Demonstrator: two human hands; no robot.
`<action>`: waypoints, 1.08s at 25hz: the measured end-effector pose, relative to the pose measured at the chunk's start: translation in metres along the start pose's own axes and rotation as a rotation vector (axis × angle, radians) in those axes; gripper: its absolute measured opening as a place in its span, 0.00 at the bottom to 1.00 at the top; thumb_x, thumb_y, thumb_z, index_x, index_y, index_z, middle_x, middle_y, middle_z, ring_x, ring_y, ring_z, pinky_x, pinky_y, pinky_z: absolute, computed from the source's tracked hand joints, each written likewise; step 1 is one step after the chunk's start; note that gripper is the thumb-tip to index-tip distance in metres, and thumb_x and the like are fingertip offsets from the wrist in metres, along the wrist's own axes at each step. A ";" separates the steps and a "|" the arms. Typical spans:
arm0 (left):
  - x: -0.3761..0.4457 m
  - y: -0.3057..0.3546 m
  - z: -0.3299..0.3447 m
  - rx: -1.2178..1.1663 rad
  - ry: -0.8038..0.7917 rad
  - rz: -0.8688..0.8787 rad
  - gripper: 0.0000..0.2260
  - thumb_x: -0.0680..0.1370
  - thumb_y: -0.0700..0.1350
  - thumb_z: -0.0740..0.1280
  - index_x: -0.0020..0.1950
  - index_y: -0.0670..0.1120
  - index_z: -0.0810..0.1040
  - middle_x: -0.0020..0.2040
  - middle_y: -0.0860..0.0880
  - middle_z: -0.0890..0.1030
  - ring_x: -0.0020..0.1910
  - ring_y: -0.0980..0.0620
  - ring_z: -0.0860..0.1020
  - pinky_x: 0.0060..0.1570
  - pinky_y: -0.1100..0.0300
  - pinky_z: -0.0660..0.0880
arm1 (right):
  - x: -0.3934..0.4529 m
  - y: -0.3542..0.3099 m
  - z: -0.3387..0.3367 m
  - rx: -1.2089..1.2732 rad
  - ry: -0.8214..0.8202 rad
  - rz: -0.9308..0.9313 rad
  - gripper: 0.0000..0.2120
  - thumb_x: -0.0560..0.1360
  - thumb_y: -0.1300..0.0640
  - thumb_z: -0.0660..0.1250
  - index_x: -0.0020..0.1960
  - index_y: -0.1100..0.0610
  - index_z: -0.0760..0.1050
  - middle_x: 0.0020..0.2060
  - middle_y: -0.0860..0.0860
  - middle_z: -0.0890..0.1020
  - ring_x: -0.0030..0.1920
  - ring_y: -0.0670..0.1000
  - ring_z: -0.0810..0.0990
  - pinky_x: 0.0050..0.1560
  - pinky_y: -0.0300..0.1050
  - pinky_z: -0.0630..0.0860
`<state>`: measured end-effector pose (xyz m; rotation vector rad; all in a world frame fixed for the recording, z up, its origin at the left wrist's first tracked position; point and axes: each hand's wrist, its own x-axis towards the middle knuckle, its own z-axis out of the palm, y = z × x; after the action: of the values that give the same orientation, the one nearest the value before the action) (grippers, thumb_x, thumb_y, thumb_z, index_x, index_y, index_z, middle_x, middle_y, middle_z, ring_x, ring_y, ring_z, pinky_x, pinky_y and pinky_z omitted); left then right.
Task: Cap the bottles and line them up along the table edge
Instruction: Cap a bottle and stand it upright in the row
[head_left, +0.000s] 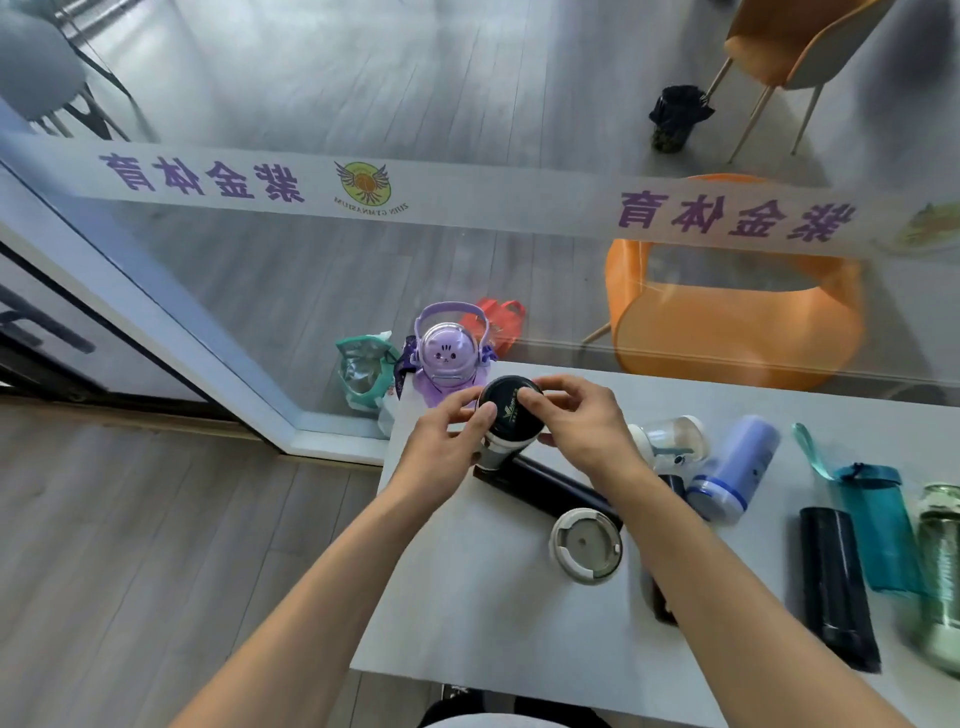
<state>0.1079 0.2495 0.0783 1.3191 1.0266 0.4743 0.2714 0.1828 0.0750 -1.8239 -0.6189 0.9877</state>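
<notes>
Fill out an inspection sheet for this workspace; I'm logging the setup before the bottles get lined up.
Surface: white table, pushed against a glass wall.
Job's things: black-capped bottle upright, held in both hands; purple cat bottle upright at the far corner; black flask, lilac bottle, teal bottle, clear bottle lying down; loose lid flat.
Clutter: nothing seen.
Grippers: left hand and right hand grip the cap.
Cables: nothing seen.
Surroundings: orange chair behind the glass.
</notes>
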 end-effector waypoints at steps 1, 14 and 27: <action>0.010 0.008 0.006 -0.021 -0.001 0.001 0.14 0.80 0.50 0.66 0.65 0.52 0.77 0.52 0.50 0.82 0.46 0.58 0.82 0.47 0.57 0.81 | 0.007 -0.006 -0.005 0.028 0.011 -0.019 0.06 0.71 0.47 0.75 0.46 0.46 0.82 0.45 0.49 0.88 0.48 0.49 0.87 0.56 0.57 0.83; 0.127 -0.008 0.082 0.174 0.015 -0.066 0.10 0.82 0.47 0.61 0.62 0.52 0.75 0.47 0.47 0.80 0.46 0.50 0.77 0.47 0.54 0.71 | 0.111 0.023 -0.048 -0.023 0.031 0.021 0.05 0.72 0.51 0.67 0.47 0.45 0.79 0.49 0.50 0.86 0.54 0.53 0.84 0.59 0.60 0.80; 0.150 -0.014 0.087 0.180 0.048 -0.084 0.14 0.83 0.49 0.60 0.67 0.50 0.74 0.55 0.51 0.82 0.55 0.53 0.79 0.60 0.53 0.74 | 0.136 0.038 -0.047 -0.015 0.039 0.016 0.05 0.77 0.52 0.70 0.53 0.48 0.79 0.49 0.49 0.84 0.53 0.53 0.83 0.58 0.59 0.81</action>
<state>0.2515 0.3161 0.0072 1.4230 1.1812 0.3581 0.3854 0.2460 0.0025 -1.8600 -0.5902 0.9588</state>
